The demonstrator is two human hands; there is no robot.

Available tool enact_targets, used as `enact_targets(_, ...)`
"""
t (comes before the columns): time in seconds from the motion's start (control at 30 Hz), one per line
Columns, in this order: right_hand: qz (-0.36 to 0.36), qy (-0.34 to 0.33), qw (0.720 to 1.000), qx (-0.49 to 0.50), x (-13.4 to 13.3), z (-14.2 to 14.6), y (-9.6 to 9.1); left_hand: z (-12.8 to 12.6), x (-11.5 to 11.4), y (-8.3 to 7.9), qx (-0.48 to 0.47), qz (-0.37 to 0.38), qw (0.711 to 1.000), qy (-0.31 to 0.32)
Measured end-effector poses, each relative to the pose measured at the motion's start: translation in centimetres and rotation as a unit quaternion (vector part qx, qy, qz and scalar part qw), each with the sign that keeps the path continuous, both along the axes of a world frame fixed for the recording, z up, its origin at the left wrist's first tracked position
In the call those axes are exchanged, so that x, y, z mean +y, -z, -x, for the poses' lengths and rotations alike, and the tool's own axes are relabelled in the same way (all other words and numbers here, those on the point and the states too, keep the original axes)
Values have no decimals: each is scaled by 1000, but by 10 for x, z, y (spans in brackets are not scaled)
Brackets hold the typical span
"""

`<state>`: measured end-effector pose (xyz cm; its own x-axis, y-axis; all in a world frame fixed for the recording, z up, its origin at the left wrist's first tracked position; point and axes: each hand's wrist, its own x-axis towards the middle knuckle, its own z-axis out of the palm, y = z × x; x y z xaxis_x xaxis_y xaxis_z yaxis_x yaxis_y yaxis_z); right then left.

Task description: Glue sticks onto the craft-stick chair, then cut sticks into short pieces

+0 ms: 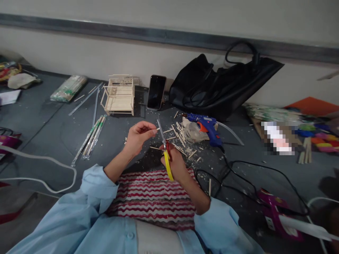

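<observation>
My left hand (140, 137) pinches a short, thin wooden stick (158, 129), its end up against the scissor blades. In my right hand (177, 163) are scissors (167, 165) with yellow and red handles, blades pointing away from me; whether the blades are parted is too small to tell. Cut wooden stick pieces (180, 135) and crumbs lie scattered just beyond my right hand. A blue hot glue gun (209, 128) rests on a pale lump to the right of them. Behind my hands stands a small model (120, 102) built of thin sticks.
A phone (156, 92) leans at the wall beside a black bag (212, 84). Wrapped sticks (92, 137) and a larger packet (69, 88) lie left. Black cable (238, 176) runs to a purple power strip (278, 211). A striped cloth (156, 201) lies before me.
</observation>
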<state>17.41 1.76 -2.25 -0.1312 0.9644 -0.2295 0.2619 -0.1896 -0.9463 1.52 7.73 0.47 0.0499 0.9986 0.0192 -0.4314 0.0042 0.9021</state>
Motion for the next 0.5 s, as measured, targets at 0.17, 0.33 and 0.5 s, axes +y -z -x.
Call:
enact_targets(0.17,-84,6,987,-136,-5,3,-2,2,-3,-4,9,-38,999,17)
enact_targets(0.33,-114,7,985,-127,-5,3,-3,4,-6,-6,65,-58,996,23)
enact_targets(0.5,-117,-2,981,-157,-5,4,-2,5,-5,-4,69,-68,995,35)
